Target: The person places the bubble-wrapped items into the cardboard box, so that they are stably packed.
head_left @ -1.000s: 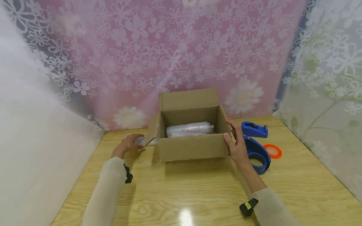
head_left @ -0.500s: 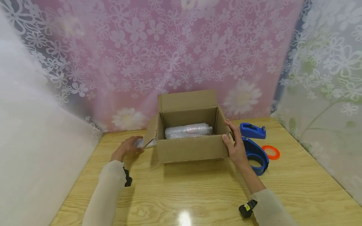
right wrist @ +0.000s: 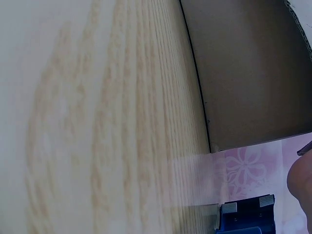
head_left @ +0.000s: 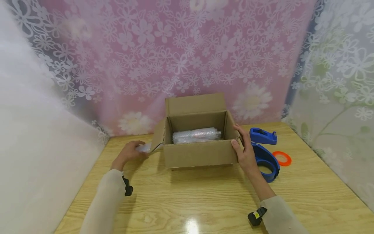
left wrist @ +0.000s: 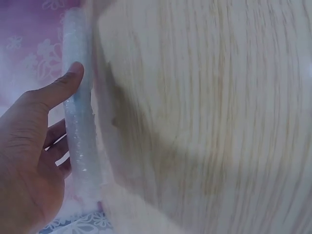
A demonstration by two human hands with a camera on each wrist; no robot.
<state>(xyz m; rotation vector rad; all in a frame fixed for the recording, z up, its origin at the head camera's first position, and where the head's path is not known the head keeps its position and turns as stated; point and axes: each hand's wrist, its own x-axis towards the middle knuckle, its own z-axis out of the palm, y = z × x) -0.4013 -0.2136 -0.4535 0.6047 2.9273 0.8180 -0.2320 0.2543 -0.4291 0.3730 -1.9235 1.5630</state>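
Observation:
An open cardboard box (head_left: 201, 154) stands at the middle of the table, its back and left flaps spread outward. Bubble-wrapped bundles (head_left: 198, 134) lie inside it. My right hand (head_left: 246, 154) grips the box's front right corner, thumb on the front and fingers along the right side; the right wrist view catches only a bit of that hand. Left of the box, my left hand (head_left: 130, 154) holds another bubble-wrapped roll (left wrist: 78, 126) between thumb and fingers. The left flap hides part of this roll in the head view.
To the right of the box are a blue tape dispenser (head_left: 263, 136), a blue hand-held tape cutter (head_left: 273, 162) and an orange-red tape roll (head_left: 282, 158). A pink flowered curtain (head_left: 181, 48) hangs close behind the box.
My left hand has shifted slightly left and toward me with the bubble-wrapped roll. The right hand keeps its grip on the box, which stays in place.

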